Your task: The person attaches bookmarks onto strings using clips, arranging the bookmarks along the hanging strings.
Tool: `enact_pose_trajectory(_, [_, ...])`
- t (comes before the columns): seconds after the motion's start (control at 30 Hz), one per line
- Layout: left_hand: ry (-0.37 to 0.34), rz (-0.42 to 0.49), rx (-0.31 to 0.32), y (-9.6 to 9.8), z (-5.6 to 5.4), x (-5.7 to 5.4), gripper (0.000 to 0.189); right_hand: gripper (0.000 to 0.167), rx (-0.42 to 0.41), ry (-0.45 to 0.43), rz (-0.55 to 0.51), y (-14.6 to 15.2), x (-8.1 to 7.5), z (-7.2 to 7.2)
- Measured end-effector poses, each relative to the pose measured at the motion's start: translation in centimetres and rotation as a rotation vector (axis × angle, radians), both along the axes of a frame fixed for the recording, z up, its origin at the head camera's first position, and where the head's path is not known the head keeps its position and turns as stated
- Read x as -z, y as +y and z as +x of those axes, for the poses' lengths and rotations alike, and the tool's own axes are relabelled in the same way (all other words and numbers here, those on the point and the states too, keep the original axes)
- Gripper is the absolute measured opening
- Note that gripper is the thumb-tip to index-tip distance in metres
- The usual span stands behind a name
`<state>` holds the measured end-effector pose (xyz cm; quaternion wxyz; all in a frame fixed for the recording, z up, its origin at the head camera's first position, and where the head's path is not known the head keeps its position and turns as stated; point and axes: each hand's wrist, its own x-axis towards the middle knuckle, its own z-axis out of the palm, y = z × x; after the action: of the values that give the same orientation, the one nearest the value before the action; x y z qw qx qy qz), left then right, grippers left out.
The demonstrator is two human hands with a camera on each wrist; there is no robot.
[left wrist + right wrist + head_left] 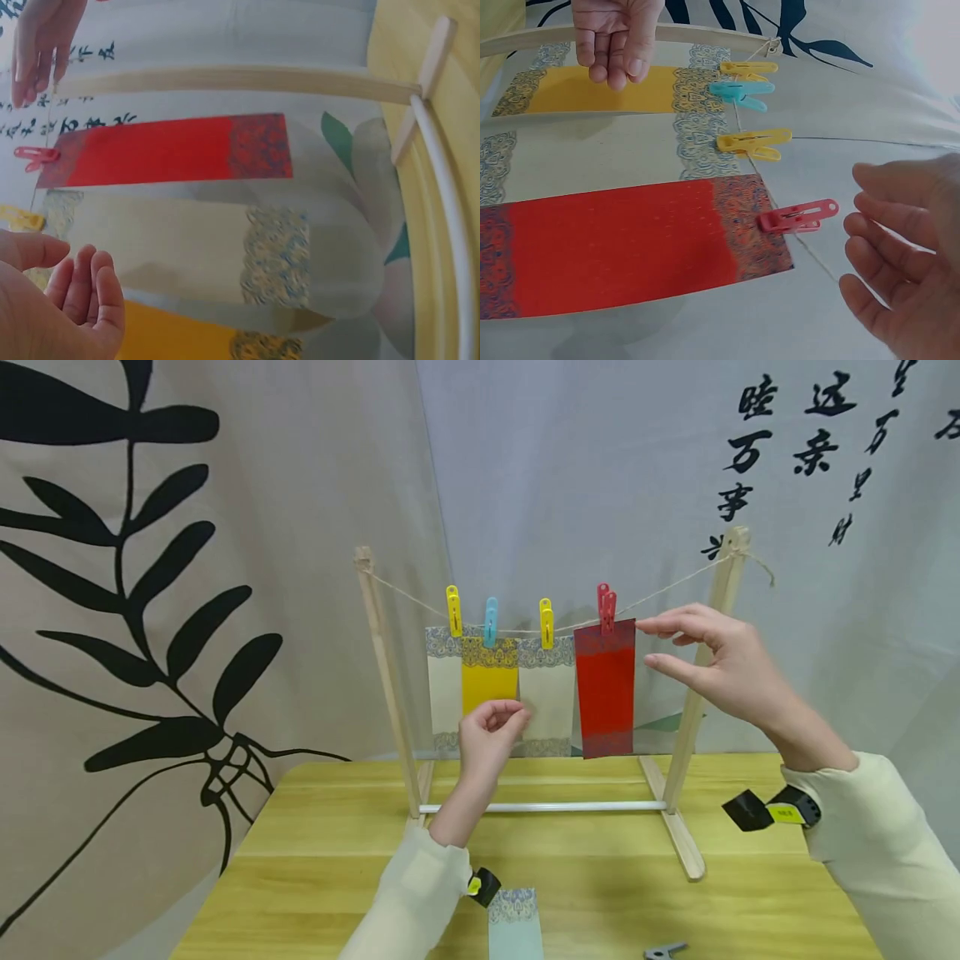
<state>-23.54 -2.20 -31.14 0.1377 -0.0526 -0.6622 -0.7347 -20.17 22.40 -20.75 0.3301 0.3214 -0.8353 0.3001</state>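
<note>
In the head view a red card (604, 693) hangs from a string, held by a red clothespin (607, 608). My right hand (720, 660) is just right of its upper edge, thumb and fingers apart, holding nothing. My left hand (491, 739) hovers before a yellow card (489, 681) and a cream card (547, 702), its fingers loosely bent and empty in the left wrist view. A blue clothespin (491, 622) grips the yellow card; a yellow clothespin (547, 623) grips the cream one. Another yellow clothespin (453, 610) holds a pale card (444, 689) at the left.
The string runs between a left wooden post (386, 677) and a right wooden post (720, 602), joined low by a white rod (570, 807). On the wooden table (315, 843) lie a light blue card (514, 927) and a grey clothespin (664, 952). Printed curtains hang behind.
</note>
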Motion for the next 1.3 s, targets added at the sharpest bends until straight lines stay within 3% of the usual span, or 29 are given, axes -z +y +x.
enact_pose_trajectory(0.2, [-0.029, -0.029, 0.025, -0.9, 0.3, 1.5, 0.011, 0.040, -0.012, -0.012, -0.042, 0.6, 1.9, 0.5])
enact_pose_trajectory(0.57, [-0.075, -0.138, 0.047, -2.8, 1.2, 4.4, 0.011, 0.044, -0.017, -0.036, -0.028, 1.3, 5.3, 1.3])
enact_pose_trajectory(0.77, [-0.145, -0.163, 0.048, -3.8, 1.9, 6.4, 0.012, 0.048, -0.027, -0.038, -0.049, 2.1, 7.8, 2.0])
enact_pose_trajectory(1.1, [-0.219, -0.221, 0.083, -5.4, 3.5, 9.5, 0.017, 0.045, -0.010, -0.143, -0.056, 3.1, 12.4, 3.6])
enact_pose_trajectory(1.3, [-0.220, -0.247, 0.071, -6.0, 4.0, 11.4, 0.015, 0.044, -0.001, -0.184, -0.072, 3.1, 15.1, 4.3])
